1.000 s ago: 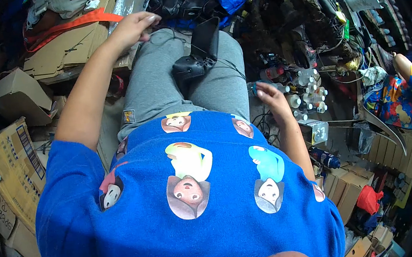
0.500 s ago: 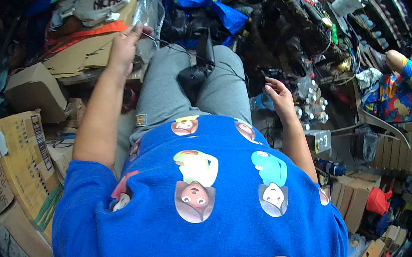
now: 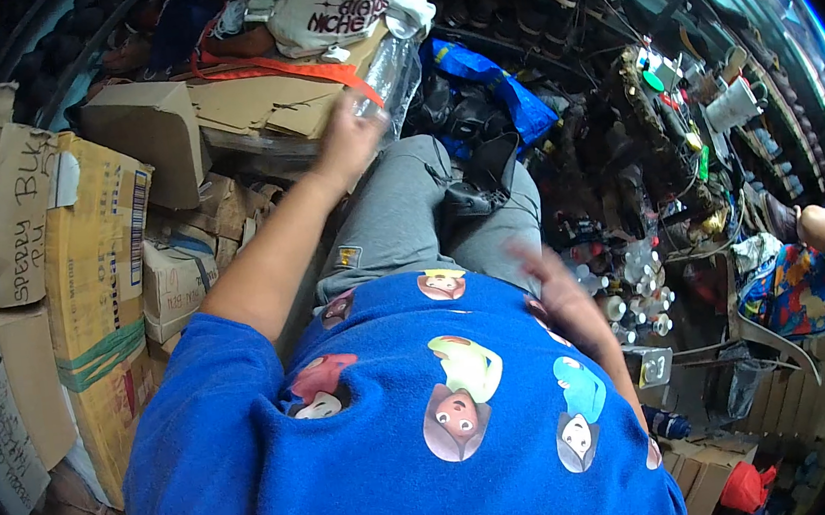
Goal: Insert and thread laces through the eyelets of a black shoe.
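Note:
A black leather shoe [image 3: 480, 185] rests between my thighs, on my grey trousers [image 3: 383, 215]. My left hand [image 3: 354, 135] is beside my left knee, close to the end of an orange strap [image 3: 292, 67]. Its fingers look curled together, but what they hold, if anything, is too small to make out. Over my right thigh, my right hand [image 3: 558, 282] is smeared by motion. Neither its finger position nor anything in it can be read.
Flattened cardboard [image 3: 256, 103] and a printed cloth bag [image 3: 322, 21] lie ahead on the left. Cardboard boxes [image 3: 95, 301] stand at my left. Several small bottles [image 3: 642, 284] are at my right. A person in a colourful shirt [image 3: 808, 286] sits at the far right.
The view has shifted, so the surroundings appear farther right and lower. My right hand has come in from the right side toward my lap. My left hand stays near my left knee.

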A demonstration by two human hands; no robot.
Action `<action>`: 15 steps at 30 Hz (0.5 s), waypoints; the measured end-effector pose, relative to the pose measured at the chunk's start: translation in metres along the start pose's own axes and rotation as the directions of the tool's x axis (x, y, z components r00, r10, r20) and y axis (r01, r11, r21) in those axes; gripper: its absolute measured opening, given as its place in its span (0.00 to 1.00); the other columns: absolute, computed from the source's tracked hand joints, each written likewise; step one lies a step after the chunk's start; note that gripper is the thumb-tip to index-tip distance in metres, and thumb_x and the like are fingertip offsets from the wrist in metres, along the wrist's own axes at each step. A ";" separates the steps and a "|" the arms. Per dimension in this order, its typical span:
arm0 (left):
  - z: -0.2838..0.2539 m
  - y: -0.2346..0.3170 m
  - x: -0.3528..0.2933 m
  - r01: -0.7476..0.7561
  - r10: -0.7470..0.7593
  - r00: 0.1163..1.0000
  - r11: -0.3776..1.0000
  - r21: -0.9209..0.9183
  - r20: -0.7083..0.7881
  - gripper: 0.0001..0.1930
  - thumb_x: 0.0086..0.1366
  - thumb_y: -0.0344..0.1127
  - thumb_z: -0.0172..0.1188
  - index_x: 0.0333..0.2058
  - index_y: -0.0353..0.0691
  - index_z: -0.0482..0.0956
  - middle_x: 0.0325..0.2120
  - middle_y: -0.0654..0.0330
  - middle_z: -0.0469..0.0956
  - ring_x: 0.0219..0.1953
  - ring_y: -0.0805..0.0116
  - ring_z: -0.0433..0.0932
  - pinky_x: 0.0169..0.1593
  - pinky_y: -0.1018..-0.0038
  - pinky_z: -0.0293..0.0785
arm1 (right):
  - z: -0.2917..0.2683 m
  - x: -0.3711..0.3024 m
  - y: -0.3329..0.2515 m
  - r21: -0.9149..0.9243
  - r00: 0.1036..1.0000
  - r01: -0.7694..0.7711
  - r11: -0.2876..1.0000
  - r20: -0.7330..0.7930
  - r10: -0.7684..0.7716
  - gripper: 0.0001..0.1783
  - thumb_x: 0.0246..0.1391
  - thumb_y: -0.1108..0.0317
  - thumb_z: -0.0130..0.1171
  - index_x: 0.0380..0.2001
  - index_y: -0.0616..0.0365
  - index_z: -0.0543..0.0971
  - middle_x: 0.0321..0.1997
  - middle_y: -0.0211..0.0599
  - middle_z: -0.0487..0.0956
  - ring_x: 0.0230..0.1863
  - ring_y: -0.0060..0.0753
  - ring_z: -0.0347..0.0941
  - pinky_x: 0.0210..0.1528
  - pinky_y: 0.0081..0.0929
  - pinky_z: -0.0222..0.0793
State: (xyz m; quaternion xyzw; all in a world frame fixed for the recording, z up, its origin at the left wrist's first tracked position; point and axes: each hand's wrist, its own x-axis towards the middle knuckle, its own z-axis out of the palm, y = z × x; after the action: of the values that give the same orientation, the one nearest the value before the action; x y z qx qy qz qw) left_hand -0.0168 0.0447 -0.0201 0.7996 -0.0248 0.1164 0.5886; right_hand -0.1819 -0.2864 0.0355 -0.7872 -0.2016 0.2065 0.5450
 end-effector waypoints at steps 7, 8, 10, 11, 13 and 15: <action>0.071 0.031 -0.065 -0.669 0.409 0.689 0.676 0.309 0.598 0.25 0.51 0.45 0.64 0.46 0.40 0.72 0.41 0.51 0.74 0.46 0.54 0.72 0.50 0.63 0.68 | 0.008 0.012 -0.048 0.171 0.934 -0.153 0.973 0.347 0.086 0.40 0.54 0.40 0.47 0.61 0.58 0.60 0.64 0.44 0.60 0.66 0.39 0.53 0.66 0.34 0.44; 0.075 0.033 -0.063 -0.652 0.324 0.694 0.661 0.371 0.643 0.24 0.51 0.46 0.63 0.44 0.39 0.72 0.39 0.52 0.75 0.44 0.54 0.73 0.49 0.62 0.68 | 0.008 0.011 -0.050 0.203 0.937 -0.196 0.959 0.327 0.122 0.39 0.54 0.40 0.47 0.61 0.58 0.62 0.64 0.44 0.61 0.65 0.39 0.54 0.65 0.33 0.45; 0.079 0.033 -0.061 -0.635 0.236 0.698 0.640 0.432 0.676 0.22 0.52 0.47 0.63 0.41 0.39 0.73 0.36 0.52 0.75 0.42 0.54 0.74 0.47 0.62 0.69 | 0.006 0.009 -0.041 0.224 0.944 -0.198 0.954 0.306 0.124 0.38 0.54 0.41 0.48 0.60 0.58 0.63 0.63 0.44 0.63 0.65 0.38 0.55 0.65 0.32 0.46; 0.081 0.029 -0.061 -0.666 0.245 0.675 0.608 0.432 0.697 0.21 0.52 0.46 0.62 0.39 0.39 0.73 0.33 0.53 0.76 0.40 0.53 0.75 0.46 0.62 0.69 | 0.005 0.010 -0.035 0.255 0.950 -0.201 0.946 0.285 0.125 0.37 0.54 0.42 0.49 0.59 0.58 0.64 0.62 0.44 0.64 0.64 0.37 0.56 0.64 0.31 0.47; 0.083 0.020 -0.059 -0.714 0.305 0.648 0.563 0.417 0.698 0.17 0.54 0.46 0.60 0.34 0.38 0.73 0.28 0.54 0.77 0.38 0.54 0.75 0.43 0.61 0.69 | 0.004 0.016 -0.031 0.277 0.951 -0.214 0.937 0.276 0.136 0.38 0.54 0.42 0.50 0.59 0.59 0.65 0.61 0.44 0.65 0.62 0.36 0.58 0.64 0.31 0.48; 0.088 0.015 -0.059 -0.720 0.303 0.637 0.562 0.407 0.709 0.17 0.54 0.47 0.60 0.33 0.39 0.74 0.28 0.54 0.77 0.37 0.55 0.75 0.43 0.61 0.68 | 0.005 0.020 -0.031 0.297 0.947 -0.240 0.924 0.280 0.156 0.38 0.53 0.42 0.51 0.58 0.60 0.65 0.61 0.43 0.66 0.61 0.35 0.60 0.63 0.30 0.50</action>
State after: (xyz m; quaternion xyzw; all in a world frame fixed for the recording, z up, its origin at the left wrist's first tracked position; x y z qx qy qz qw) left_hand -0.0633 -0.0496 -0.0432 0.9007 -0.3987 0.0503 0.1648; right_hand -0.1711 -0.2618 0.0609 -0.6695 -0.1508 0.3894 0.6143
